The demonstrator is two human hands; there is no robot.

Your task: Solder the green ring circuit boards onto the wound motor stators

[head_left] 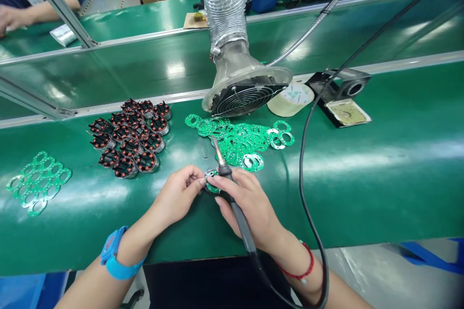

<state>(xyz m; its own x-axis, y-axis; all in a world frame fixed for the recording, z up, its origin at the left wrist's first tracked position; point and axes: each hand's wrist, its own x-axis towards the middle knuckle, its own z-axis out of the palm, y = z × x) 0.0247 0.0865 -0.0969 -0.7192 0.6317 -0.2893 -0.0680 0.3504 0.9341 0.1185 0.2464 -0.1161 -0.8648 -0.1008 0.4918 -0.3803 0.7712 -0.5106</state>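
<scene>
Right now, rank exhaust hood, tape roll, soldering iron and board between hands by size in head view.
Exhaust hood
Tape roll and soldering iron: too close to rank
Green board, smallest, partly hidden

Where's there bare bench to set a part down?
Widest: the green bench right of the black cable, nearer than the iron stand. Smaller: between the left forearm, coil cores and far-left ring boards. Crowded: around the fume hood, where loose green rings lie just beyond the right hand.
</scene>
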